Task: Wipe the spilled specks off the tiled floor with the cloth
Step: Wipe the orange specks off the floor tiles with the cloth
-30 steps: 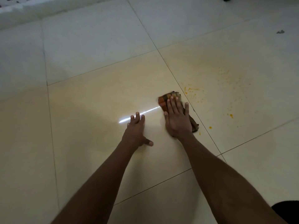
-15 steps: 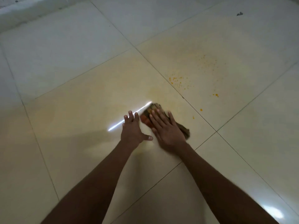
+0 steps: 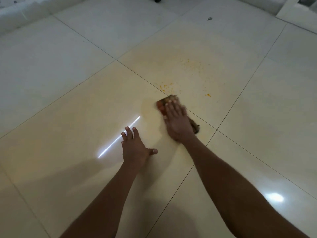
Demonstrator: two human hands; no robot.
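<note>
1. The right hand (image 3: 176, 122) lies flat on the cloth (image 3: 165, 103), fingers straight and close together, pressing it to the floor (image 3: 68, 83); it is blurred.
2. The cloth sits on a grout line, its orange-brown front edge showing past the fingertips and a dark tail trailing beside the wrist.
3. The left hand (image 3: 134, 150) rests on the floor near the right hand, fingers spread, thumb out to the side, holding nothing.
4. The orange specks (image 3: 188, 78) lie scattered on the tile just beyond the cloth.
</note>
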